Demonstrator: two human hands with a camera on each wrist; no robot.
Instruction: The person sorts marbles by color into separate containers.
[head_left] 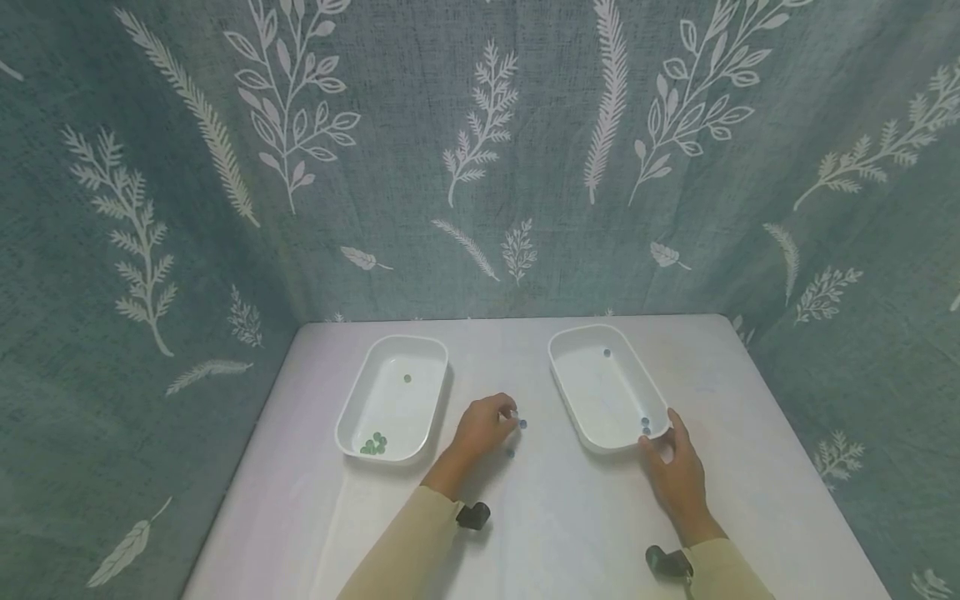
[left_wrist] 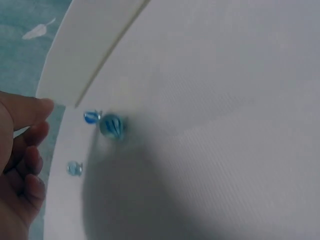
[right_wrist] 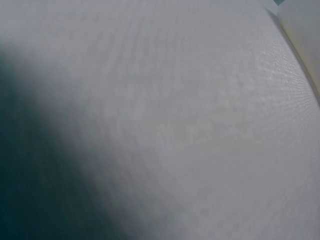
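My left hand (head_left: 482,430) reaches over the white table beside small blue glass marbles (head_left: 522,424). In the left wrist view its thumb stands apart from the bent fingers, with nothing seen between them. Three marbles (left_wrist: 112,126) lie on the table there, two side by side and a paler one apart. With thumb and fingers, my right hand (head_left: 681,479) grips the near right corner of a white tray (head_left: 607,402) holding a few blue marbles, one far and the others by that corner. The right wrist view shows no fingers.
A second white tray (head_left: 393,417) stands at the left, with several green marbles (head_left: 372,444) clustered at its near end and a single one (head_left: 407,378) farther back. Patterned green cloth (head_left: 480,167) walls the white table (head_left: 570,533) at the back and sides.
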